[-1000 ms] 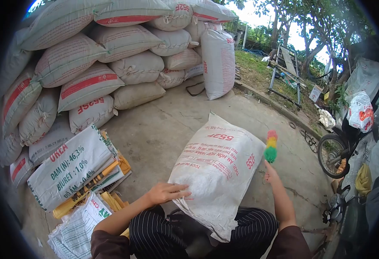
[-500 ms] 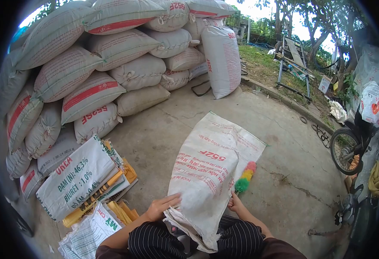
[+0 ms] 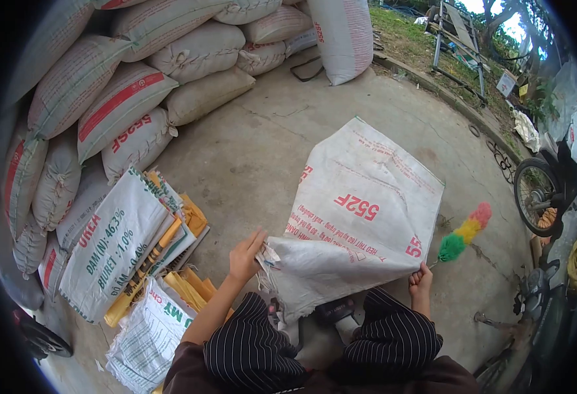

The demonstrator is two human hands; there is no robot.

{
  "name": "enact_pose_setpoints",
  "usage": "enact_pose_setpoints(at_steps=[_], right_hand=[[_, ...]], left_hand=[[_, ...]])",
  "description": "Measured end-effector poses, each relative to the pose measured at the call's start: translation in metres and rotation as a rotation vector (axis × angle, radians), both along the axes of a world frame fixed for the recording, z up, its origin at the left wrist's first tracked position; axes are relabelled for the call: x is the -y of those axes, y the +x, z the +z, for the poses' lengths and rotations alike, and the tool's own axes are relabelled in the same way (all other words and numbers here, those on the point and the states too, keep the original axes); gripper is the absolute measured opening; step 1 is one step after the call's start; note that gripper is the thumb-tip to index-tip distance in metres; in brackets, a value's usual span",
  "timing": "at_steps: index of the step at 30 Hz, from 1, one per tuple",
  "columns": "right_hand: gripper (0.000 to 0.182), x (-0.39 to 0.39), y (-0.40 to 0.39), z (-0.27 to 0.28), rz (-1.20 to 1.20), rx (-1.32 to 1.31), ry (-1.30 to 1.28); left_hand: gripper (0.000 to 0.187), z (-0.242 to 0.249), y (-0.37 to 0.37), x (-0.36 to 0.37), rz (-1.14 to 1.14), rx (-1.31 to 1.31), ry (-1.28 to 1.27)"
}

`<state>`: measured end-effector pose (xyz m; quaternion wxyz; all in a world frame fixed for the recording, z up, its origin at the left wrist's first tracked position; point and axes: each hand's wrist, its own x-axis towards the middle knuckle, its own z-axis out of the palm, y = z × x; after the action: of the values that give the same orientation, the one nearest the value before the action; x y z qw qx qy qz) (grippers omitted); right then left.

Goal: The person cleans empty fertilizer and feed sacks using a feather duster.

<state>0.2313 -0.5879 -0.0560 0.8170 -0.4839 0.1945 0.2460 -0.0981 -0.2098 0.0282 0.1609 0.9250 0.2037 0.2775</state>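
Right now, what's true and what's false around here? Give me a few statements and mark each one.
1. The right hand grips the edge of the white bag. True.
2. The duster has a plain blue head. False: it is pink, yellow and green.
3. Folded sacks lie left of the white bag. True.
4. The tall sack lies on its side. False: it stands upright on the concrete.
5. The large "552F" print appears upside down. True.

paved yard, stacked sacks [image 3: 196,52], grass [image 3: 400,29]

Floor [image 3: 242,171] gap btwn sack [image 3: 374,190], folded pile [image 3: 121,226]
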Motion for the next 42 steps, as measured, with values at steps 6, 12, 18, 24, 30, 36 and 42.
enact_pose_setpoints(at_steps=[6, 12, 18, 24, 30, 36, 42], right_hand=[[0.032, 0.069, -0.042, 0.01, -0.306, -0.139, 0.041], [0.024, 0.093, -0.057, 0.001, -0.242, -0.313, -0.018], [0.021, 0.045, -0.073, 0.019, 0.004, -0.266, -0.137], [0.02, 0.0, -0.078, 0.056, 0.225, -0.238, 0.038], [0.016, -0.008, -0.089, 0.066, 0.362, -0.249, -0.015], [0.021, -0.05, -0.106, 0.007, 0.736, -0.028, -0.465], [0.027, -0.072, -0.106, -0.02, 0.989, -0.071, -0.564]], left_hand=[[0.041, -0.05, 0.04, 0.062, 0.366, 0.185, -0.418], [0.025, -0.153, 0.037, 0.036, 0.212, -0.343, -0.552], [0.036, 0.066, 0.166, -0.102, -0.332, -0.047, 0.611], [0.036, 0.244, 0.168, -0.084, -0.276, 0.609, 1.023], [0.063, 0.109, 0.065, -0.128, 0.178, 0.669, 0.1], [0.088, -0.075, 0.006, -0.072, 0.336, 0.835, -1.631], [0.054, -0.141, -0.076, -0.078, 0.419, 0.013, -1.425]])
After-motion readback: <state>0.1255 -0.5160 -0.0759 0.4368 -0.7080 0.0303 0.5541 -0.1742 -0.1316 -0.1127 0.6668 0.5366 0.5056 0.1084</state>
